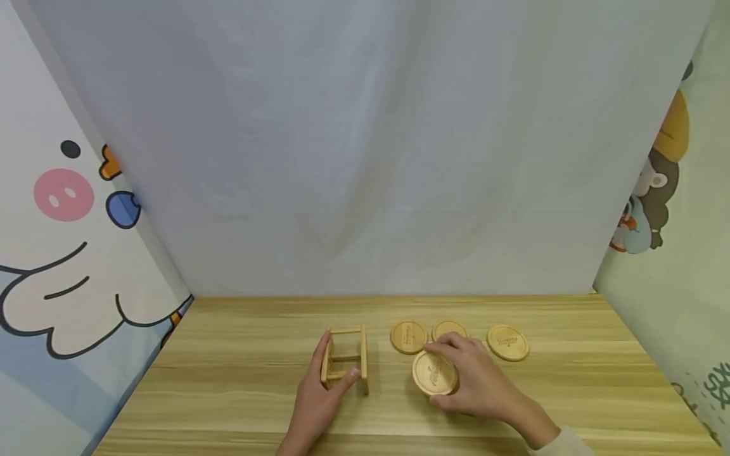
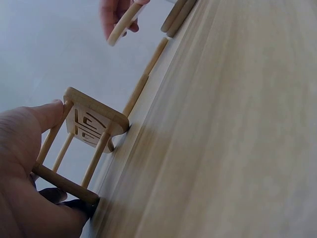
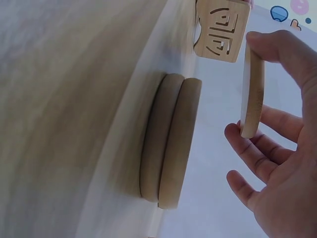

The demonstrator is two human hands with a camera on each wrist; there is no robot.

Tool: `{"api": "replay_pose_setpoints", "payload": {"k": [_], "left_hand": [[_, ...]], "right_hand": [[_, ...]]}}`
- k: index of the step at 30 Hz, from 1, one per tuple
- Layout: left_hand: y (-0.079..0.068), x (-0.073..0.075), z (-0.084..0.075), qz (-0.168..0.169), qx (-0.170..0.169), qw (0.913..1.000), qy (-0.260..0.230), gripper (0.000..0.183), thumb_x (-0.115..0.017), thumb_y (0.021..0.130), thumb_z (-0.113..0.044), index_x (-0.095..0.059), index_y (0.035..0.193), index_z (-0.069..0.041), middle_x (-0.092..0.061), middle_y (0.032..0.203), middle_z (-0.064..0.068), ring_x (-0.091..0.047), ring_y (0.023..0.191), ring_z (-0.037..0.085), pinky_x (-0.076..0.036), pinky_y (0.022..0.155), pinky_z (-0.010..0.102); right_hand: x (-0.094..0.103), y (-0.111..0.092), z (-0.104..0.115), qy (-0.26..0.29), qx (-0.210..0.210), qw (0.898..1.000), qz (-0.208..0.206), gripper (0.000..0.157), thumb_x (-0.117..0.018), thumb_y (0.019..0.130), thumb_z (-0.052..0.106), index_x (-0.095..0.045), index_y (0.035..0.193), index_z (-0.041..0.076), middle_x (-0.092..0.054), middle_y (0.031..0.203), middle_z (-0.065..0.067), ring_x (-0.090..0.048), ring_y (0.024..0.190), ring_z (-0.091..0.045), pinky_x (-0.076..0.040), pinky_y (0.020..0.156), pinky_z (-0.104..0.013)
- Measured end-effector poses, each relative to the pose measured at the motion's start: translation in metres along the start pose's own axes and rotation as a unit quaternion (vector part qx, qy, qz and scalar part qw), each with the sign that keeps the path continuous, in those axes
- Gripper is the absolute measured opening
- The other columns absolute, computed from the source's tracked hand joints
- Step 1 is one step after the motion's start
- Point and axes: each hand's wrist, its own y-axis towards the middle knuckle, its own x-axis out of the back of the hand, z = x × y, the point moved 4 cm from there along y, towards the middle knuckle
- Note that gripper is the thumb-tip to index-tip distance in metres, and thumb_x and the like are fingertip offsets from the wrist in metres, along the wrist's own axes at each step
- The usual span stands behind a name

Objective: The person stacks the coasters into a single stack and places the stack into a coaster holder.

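Note:
A small wooden coaster holder (image 1: 365, 361), with slatted cut-outs in its end panel (image 2: 89, 124), stands on the table. My left hand (image 1: 319, 396) grips it from the left, the thumb across its near side. Right of it, my right hand (image 1: 479, 380) pinches a round wooden coaster (image 1: 435, 372) by its edge, raised off the table. This coaster (image 3: 253, 94) appears edge-on in the right wrist view, between thumb and fingers. Behind it lie an engraved coaster (image 1: 409, 337) and another (image 1: 449, 329) partly hidden by the right hand.
Farther right lies another round coaster (image 1: 507, 343). Two coasters (image 3: 176, 141) lie stacked in the right wrist view. The wooden table (image 1: 239, 380) ends at a pale cloth backdrop (image 1: 365, 190), with cartoon-printed cloth (image 1: 63, 266) at the sides.

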Motion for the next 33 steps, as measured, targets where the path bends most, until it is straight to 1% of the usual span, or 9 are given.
{"api": "replay_pose_setpoints", "payload": {"k": [3, 8, 13, 19, 23, 26, 33], "left_hand": [[0.001, 0.0, 0.001, -0.002, -0.002, 1.0, -0.003, 0.095, -0.082, 0.1, -0.052, -0.031, 0.177, -0.028, -0.036, 0.176, 0.025, -0.042, 0.154, 0.059, -0.041, 0.116, 0.079], [0.0, -0.001, 0.001, -0.001, -0.002, 1.0, -0.004, 0.095, -0.082, 0.101, -0.051, -0.031, 0.177, -0.028, -0.037, 0.175, 0.026, -0.042, 0.154, 0.059, -0.041, 0.116, 0.078], [0.0, -0.001, 0.0, 0.0, -0.001, 1.0, -0.005, 0.096, -0.082, 0.1, -0.052, -0.031, 0.177, -0.027, -0.036, 0.176, 0.026, -0.041, 0.154, 0.059, -0.04, 0.117, 0.079], [0.0, 0.0, 0.0, -0.002, -0.003, 1.0, -0.003, 0.095, -0.082, 0.101, -0.05, -0.031, 0.177, -0.028, -0.036, 0.175, 0.027, -0.041, 0.154, 0.06, -0.04, 0.116, 0.079], [0.0, 0.0, 0.001, -0.001, -0.004, 1.0, -0.001, 0.095, -0.082, 0.101, -0.051, -0.031, 0.177, -0.028, -0.036, 0.176, 0.026, -0.041, 0.154, 0.06, -0.04, 0.116, 0.08], [-0.001, 0.0, 0.001, -0.002, -0.002, 1.0, -0.001, 0.095, -0.082, 0.1, -0.052, -0.031, 0.177, -0.029, -0.037, 0.175, 0.026, -0.042, 0.153, 0.06, -0.041, 0.115, 0.08], [-0.001, 0.0, 0.001, -0.004, -0.001, 1.0, -0.003, 0.094, -0.083, 0.1, -0.05, -0.031, 0.177, -0.031, -0.038, 0.175, 0.027, -0.043, 0.153, 0.06, -0.041, 0.115, 0.08]], "right_hand": [[0.001, -0.001, -0.002, -0.01, -0.003, 1.0, -0.008, 0.078, -0.104, 0.068, 0.034, -0.077, 0.138, 0.012, -0.07, 0.127, 0.003, -0.067, 0.112, -0.019, -0.051, 0.1, -0.058], [0.005, -0.004, -0.004, -0.008, -0.014, 1.0, -0.005, 0.079, -0.104, 0.069, 0.035, -0.076, 0.139, 0.011, -0.069, 0.129, 0.003, -0.067, 0.115, -0.024, -0.051, 0.103, -0.065], [0.007, -0.007, -0.007, -0.005, -0.021, 1.0, -0.005, 0.079, -0.104, 0.068, 0.034, -0.077, 0.138, 0.01, -0.07, 0.13, 0.002, -0.066, 0.118, -0.029, -0.051, 0.101, -0.063], [0.009, -0.009, -0.011, -0.009, -0.02, 1.0, -0.006, 0.078, -0.103, 0.068, 0.033, -0.077, 0.138, 0.009, -0.069, 0.128, 0.003, -0.067, 0.115, -0.025, -0.051, 0.101, -0.06], [0.01, -0.012, -0.013, -0.013, -0.02, 1.0, -0.005, 0.078, -0.103, 0.068, 0.033, -0.077, 0.138, 0.009, -0.069, 0.126, 0.003, -0.068, 0.113, -0.022, -0.051, 0.103, -0.062], [0.011, -0.014, -0.015, -0.013, -0.027, 1.0, -0.003, 0.079, -0.104, 0.068, 0.033, -0.077, 0.138, 0.009, -0.069, 0.126, 0.003, -0.068, 0.112, -0.023, -0.051, 0.103, -0.064], [0.014, -0.019, -0.018, -0.015, -0.032, 0.999, -0.007, 0.078, -0.104, 0.067, 0.035, -0.077, 0.136, 0.01, -0.069, 0.124, 0.004, -0.067, 0.109, -0.02, -0.052, 0.099, -0.059]]}}
